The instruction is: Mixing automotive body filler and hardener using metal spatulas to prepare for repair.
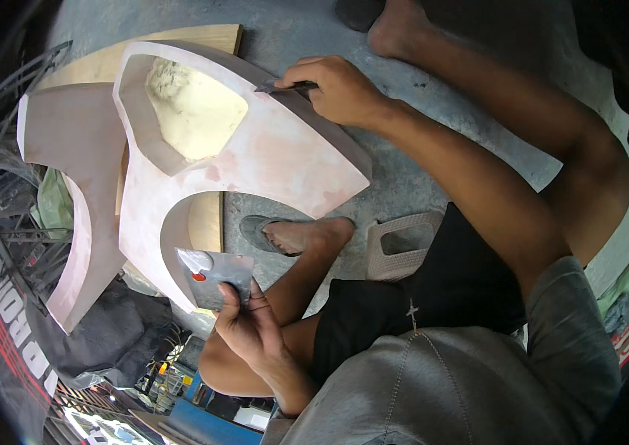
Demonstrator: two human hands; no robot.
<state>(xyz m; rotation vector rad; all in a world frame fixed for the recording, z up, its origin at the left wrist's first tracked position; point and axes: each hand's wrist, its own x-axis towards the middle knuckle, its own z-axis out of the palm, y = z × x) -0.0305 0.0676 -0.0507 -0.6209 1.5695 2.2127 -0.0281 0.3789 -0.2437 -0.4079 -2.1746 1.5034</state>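
Observation:
My left hand (256, 328) grips a flat metal plate (220, 278) that carries a dab of white paste (196, 259) and a small red-orange blob (198, 276). A thin dark blade, perhaps a putty knife (270, 87), is pinched in my right hand (337, 89). Its tip touches the upper edge of a large pinkish-white molded panel (286, 150), beside the panel's opening. Through that opening a pale yellow, rough-surfaced piece (197, 111) shows. Reddish patches mark the panel's face. The plate overlaps the panel's curved cut-out in this view.
A similar curved panel (83, 128) stands at the left, near wooden boards (225, 39). My sandalled foot (298, 236) and a woven-pattern plastic stool (403, 239) are below the panel. Dark sheeting (108, 334), wires and a blue case (203, 420) lie at lower left.

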